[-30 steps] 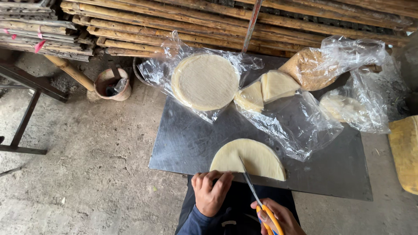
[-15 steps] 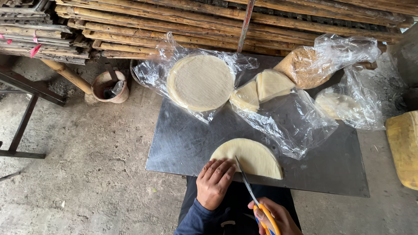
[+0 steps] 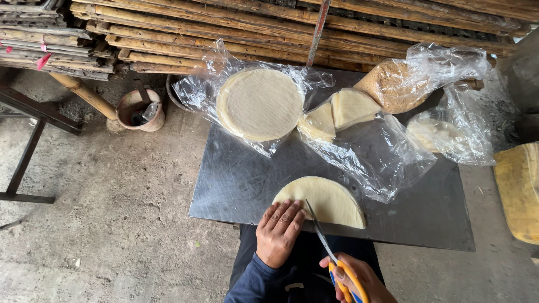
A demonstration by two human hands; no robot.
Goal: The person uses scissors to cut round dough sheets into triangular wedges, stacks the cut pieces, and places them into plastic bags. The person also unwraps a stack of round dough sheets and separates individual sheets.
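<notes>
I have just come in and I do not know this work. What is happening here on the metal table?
A person is cutting a pale half-round stack of thin sheets that lies at the near edge of a dark metal table. The left hand lies flat on the stack, and the right hand holds yellow-handled scissors with the blades at its straight edge. Farther back, a full round stack and two wedge-shaped pieces rest on clear plastic bags.
</notes>
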